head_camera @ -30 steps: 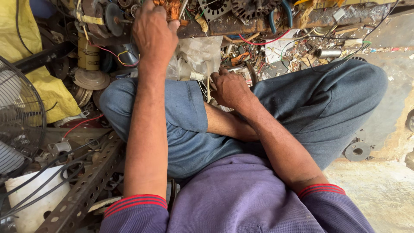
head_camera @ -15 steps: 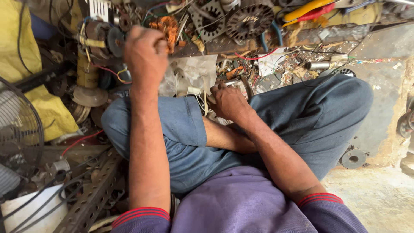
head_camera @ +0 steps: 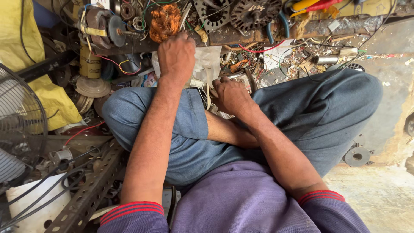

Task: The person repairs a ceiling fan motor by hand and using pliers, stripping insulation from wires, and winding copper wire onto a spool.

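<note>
counts: two hands, left hand point(head_camera: 177, 54) and right hand point(head_camera: 230, 95). one tangle of copper wire point(head_camera: 165, 21). two round motor laminations, stator plate point(head_camera: 214, 13) and dark rotor disc point(head_camera: 254, 13). one fan guard point(head_camera: 19, 125). one white bucket point(head_camera: 36, 207). one perforated angle bar point(head_camera: 92, 192). one metal cylinder point(head_camera: 325, 59). one yellow cloth point(head_camera: 26, 51). loose wire scraps too many to count.

place: motor repair workshop | signs: copper windings point(head_camera: 165, 21), stator plates point(head_camera: 254, 13), pliers point(head_camera: 276, 26)
</note>
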